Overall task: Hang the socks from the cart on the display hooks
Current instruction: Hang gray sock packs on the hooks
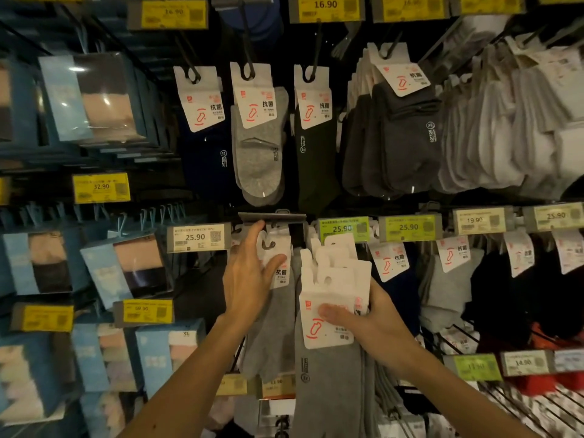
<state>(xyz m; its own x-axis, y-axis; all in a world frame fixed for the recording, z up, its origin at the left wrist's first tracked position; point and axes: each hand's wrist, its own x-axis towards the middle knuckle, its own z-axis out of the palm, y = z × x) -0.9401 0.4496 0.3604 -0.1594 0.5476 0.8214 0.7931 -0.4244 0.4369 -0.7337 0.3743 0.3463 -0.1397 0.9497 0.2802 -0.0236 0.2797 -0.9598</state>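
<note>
Right hand [373, 314] gripping the sock bundle [335, 279], cards up, long axis vertical, just right of and below the hook [269, 245]; left hand [249, 273], nearer, fingers straight, steadies the hung pack [282, 275], so up-left next, I reckon

Dim overall, with deep black shadow in the gaps. The white cards [335, 298] glow almost blown out — detail on them is soft. Glare streaks the clear boxes [104, 96] at left. Edges bend with wide-angle distortion, and the left-edge price tags [41, 317] smear into blur.
</note>
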